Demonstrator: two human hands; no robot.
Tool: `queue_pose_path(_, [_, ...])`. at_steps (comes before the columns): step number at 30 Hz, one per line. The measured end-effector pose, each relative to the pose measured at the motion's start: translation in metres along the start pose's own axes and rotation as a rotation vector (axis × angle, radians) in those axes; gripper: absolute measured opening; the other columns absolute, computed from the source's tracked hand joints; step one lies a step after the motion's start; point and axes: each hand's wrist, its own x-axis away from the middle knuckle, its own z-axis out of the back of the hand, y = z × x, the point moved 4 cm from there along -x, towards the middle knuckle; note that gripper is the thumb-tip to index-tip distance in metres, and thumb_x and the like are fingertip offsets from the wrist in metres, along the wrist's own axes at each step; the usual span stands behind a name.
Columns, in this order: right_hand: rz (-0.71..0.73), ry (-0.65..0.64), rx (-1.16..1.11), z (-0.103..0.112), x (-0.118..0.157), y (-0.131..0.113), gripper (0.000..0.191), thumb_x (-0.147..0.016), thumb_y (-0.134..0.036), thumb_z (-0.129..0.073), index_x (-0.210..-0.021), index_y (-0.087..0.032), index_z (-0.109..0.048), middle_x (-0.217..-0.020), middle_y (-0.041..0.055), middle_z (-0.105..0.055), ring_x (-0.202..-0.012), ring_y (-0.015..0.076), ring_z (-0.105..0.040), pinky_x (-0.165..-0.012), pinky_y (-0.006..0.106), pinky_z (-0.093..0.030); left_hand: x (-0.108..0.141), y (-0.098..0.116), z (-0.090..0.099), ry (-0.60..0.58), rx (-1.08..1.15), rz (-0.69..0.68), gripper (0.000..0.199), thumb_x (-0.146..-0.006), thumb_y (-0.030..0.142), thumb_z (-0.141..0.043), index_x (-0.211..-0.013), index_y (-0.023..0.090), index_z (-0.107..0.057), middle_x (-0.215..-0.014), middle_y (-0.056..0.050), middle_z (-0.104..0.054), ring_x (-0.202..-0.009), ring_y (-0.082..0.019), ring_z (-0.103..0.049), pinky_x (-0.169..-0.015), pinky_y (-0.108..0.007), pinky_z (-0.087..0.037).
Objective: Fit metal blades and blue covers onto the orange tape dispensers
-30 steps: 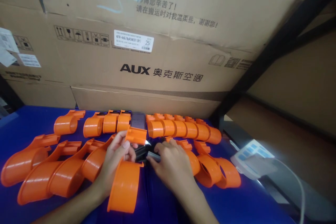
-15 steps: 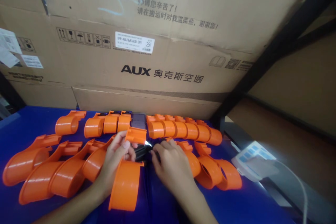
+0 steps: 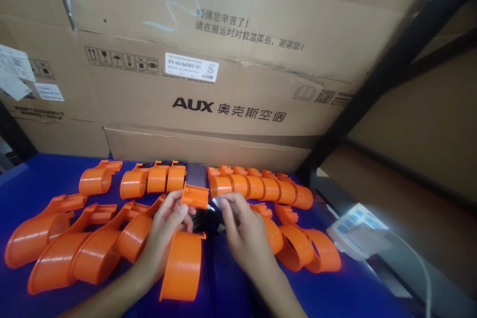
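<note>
Near the middle, my left hand [image 3: 169, 223] is closed on an orange plastic ring holder [image 3: 182, 268]. Its flat bracket end points up between thumb and fingers, and the wide ring hangs below. My right hand [image 3: 244, 226] is closed just to the right of the bracket. Its fingertips pinch a small, pale, shiny piece [image 3: 216, 202] with a ridged edge, too blurred to name. A dark object sits partly hidden between the two hands. Behind them lies a flat dark grey piece [image 3: 197, 175].
More orange ring holders [image 3: 99, 256] stand in rows at left and right on the blue surface [image 3: 126, 303]. A large cardboard box [image 3: 238, 74] walls off the back. At right are a black post [image 3: 357, 89] and a white device [image 3: 359, 231] with a cable.
My right hand has turned and lifted slightly; its fingertips now show a small shiny piece. The ring holder in my left hand has shifted a little to the right.
</note>
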Motion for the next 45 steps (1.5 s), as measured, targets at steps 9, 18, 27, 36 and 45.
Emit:
queue_pose_path(9, [0.047, 0.099, -0.345, 0.005, -0.002, 0.0, 0.018, -0.101, -0.031, -0.065, -0.11, -0.027, -0.08, -0.1, 0.0057, -0.069, -0.091, 0.0218, -0.07, -0.082, 0.034, -0.056, -0.001, 0.0, 0.0, -0.023, -0.019, -0.013, 0.036, -0.089, 0.051, -0.076, -0.106, 0.021, -0.067, -0.084, 0.001, -0.067, -0.06, -0.01, -0.058, -0.057, -0.02, -0.045])
queue_pose_path(18, [-0.137, 0.239, -0.613, 0.0, -0.003, 0.012, 0.019, -0.092, -0.031, -0.077, -0.11, -0.024, -0.076, -0.092, 0.0034, -0.077, -0.084, 0.021, -0.074, -0.079, 0.032, -0.06, 0.002, 0.006, -0.002, -0.022, -0.041, -0.01, 0.036, -0.087, 0.054, -0.076, -0.097, 0.02, -0.068, -0.083, 0.0, -0.066, -0.059, -0.01, -0.057, -0.054, -0.02, -0.044])
queue_pose_path(27, [-0.18, 0.265, -0.604, 0.003, -0.006, 0.014, 0.017, -0.09, -0.033, -0.079, -0.103, -0.022, -0.077, -0.096, 0.005, -0.081, -0.089, 0.0211, -0.074, -0.083, 0.032, -0.058, 0.002, 0.003, -0.003, -0.053, -0.027, 0.034, 0.039, -0.086, 0.056, -0.077, -0.096, 0.02, -0.066, -0.083, 0.0, -0.068, -0.056, -0.009, -0.058, -0.053, -0.018, -0.042])
queue_pose_path(36, [-0.192, 0.236, -0.594, 0.005, -0.006, 0.015, 0.023, -0.088, -0.037, -0.081, -0.103, -0.02, -0.077, -0.096, 0.0066, -0.081, -0.088, 0.0224, -0.074, -0.082, 0.033, -0.059, -0.002, 0.001, 0.0, -0.059, -0.045, 0.043, 0.041, -0.085, 0.057, -0.075, -0.085, 0.017, -0.069, -0.073, -0.003, -0.07, -0.05, -0.011, -0.056, -0.049, -0.021, -0.041])
queue_pose_path(45, [-0.169, 0.211, -0.558, 0.006, -0.005, 0.013, 0.022, -0.09, -0.037, -0.079, -0.104, -0.02, -0.078, -0.096, 0.0069, -0.081, -0.089, 0.0229, -0.076, -0.082, 0.033, -0.06, -0.007, 0.005, 0.002, -0.09, -0.122, 0.02, 0.048, -0.083, 0.062, -0.075, -0.07, 0.015, -0.072, -0.061, -0.007, -0.073, -0.051, -0.015, -0.06, -0.054, -0.024, -0.044])
